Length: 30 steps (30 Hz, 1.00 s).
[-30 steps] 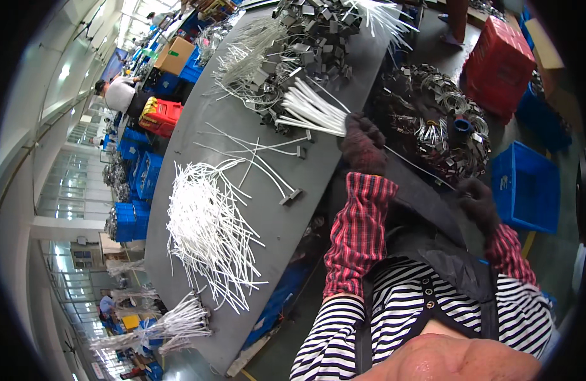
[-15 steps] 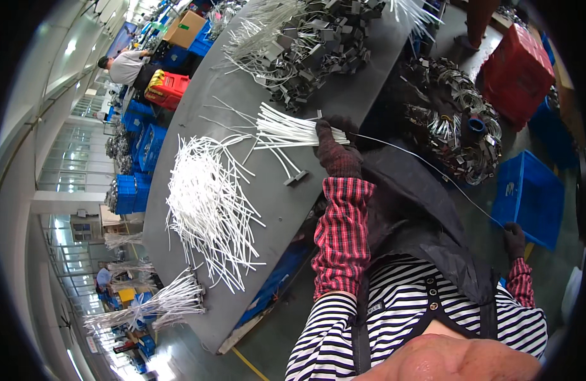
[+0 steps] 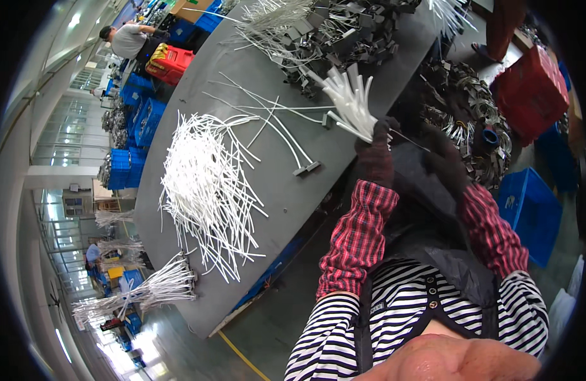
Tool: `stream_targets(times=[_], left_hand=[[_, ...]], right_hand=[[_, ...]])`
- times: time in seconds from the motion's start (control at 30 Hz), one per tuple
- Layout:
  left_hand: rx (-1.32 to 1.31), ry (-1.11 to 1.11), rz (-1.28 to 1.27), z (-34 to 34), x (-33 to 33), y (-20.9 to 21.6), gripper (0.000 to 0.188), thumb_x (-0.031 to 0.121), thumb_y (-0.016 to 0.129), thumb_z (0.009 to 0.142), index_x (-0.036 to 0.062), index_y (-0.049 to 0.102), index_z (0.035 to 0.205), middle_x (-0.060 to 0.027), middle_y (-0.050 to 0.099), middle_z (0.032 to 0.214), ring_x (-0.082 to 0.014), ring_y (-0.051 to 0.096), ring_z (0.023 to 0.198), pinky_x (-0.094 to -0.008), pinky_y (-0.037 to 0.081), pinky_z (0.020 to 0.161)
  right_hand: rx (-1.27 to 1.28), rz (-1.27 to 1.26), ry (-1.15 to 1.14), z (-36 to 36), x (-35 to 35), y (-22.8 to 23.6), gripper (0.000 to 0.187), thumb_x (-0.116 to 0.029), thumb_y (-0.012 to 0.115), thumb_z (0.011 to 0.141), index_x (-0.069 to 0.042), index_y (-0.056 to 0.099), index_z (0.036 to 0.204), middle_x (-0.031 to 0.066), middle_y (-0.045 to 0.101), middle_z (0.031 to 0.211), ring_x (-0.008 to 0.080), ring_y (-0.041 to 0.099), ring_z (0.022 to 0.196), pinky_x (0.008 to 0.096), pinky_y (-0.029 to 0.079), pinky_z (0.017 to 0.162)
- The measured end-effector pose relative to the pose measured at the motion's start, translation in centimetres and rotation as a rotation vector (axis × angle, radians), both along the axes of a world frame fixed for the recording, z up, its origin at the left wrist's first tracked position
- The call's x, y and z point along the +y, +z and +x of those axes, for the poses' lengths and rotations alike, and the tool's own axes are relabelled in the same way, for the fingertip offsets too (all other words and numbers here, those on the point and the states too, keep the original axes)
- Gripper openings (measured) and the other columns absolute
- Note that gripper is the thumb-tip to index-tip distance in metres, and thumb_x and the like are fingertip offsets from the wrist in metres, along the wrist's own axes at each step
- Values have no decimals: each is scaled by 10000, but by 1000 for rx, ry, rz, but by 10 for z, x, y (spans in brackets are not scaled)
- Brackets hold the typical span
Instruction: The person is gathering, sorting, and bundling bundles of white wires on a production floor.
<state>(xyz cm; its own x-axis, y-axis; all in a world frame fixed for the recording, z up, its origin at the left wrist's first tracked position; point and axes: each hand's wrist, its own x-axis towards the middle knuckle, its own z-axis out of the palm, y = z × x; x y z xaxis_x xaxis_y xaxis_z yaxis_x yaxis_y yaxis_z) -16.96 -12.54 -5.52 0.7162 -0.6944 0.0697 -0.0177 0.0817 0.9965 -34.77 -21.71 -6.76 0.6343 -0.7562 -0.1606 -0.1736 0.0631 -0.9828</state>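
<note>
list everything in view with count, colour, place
table: one, grey, centre
wire pile: one, white, table's left
wire bundle: one, white, table's lower end
parts heap: one, grey, table's top end
cable heap: one, grey, right of table
boxes: at least one, red, upper right
bin: one, blue, right
background bins: several, blue, left
people: at least two, pale tops, left
held wires: one bunch, white, centre
left hand: one, dark-gloved, gripping held wires
right hand: one, dark-gloved, beside left

Blue crates (image 3: 123,168), heaped white wires (image 3: 201,184) and a distant worker (image 3: 126,42) show a factory workshop.
</note>
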Motion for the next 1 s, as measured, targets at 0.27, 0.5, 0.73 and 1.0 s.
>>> stream_targets(times=[0.27, 0.5, 0.73, 1.0], left_hand=[[-26, 322, 280, 85, 29, 33, 296, 264, 677, 892, 24, 677, 1066, -95, 711, 835, -177, 669, 670, -289, 521, 589], [346, 439, -89, 88, 53, 65, 224, 177, 568, 946, -9, 600, 1066, -86, 630, 735, -171, 606, 605, -282, 525, 585], [112, 101, 0, 32, 12, 70, 263, 238, 621, 917, -6, 646, 1009, -111, 683, 855, -203, 672, 745, -325, 565, 682], [913, 147, -76, -48, -49, 69, 252, 313, 594, 948, 66, 643, 948, -18, 611, 741, -115, 558, 580, -243, 439, 489]], right_hand=[[-92, -618, 74, 165, 5, 81, 393, -182, 700, 853, -71, 585, 1211, 138, 661, 1102, 239, 657, 927, 363, 540, 826], [-252, -1115, -309, 202, -113, 69, 375, -142, 733, 767, -52, 616, 1112, 182, 635, 1031, 340, 651, 930, 427, 542, 799], [-156, -747, -77, 108, -25, 54, 148, -90, 709, 832, -29, 631, 942, 84, 639, 812, 146, 627, 758, 308, 505, 672], [17, 56, 28, -89, 39, 47, 174, -136, 676, 768, -53, 600, 901, 0, 572, 778, 83, 524, 723, 268, 447, 632]])
